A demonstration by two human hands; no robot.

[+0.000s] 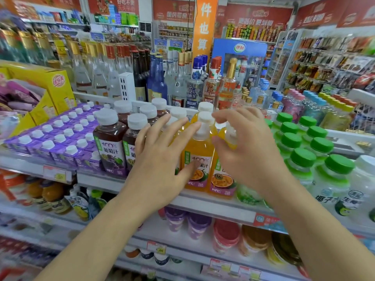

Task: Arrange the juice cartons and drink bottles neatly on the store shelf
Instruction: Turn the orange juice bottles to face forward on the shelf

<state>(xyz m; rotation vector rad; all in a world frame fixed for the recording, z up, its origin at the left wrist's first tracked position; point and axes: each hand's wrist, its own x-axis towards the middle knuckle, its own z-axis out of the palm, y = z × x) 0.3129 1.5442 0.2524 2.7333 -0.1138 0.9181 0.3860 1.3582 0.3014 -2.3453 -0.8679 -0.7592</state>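
Observation:
On the top shelf, purple juice cartons with white caps stand in rows at the left. Dark grape juice bottles come after them, then orange juice bottles. My left hand is spread with straight fingers over the left of the orange group, its thumb touching the label of the front orange juice bottle. My right hand arches over the neighbouring orange juice bottle, thumb in front of its neck and fingers behind it. Both hands hide the bottles behind them.
Green-capped clear bottles crowd the shelf at the right. Behind the juices stand tall liquor bottles, and a yellow display box sits at the left. Lower shelves hold cups and small bottles. A shop aisle lies beyond.

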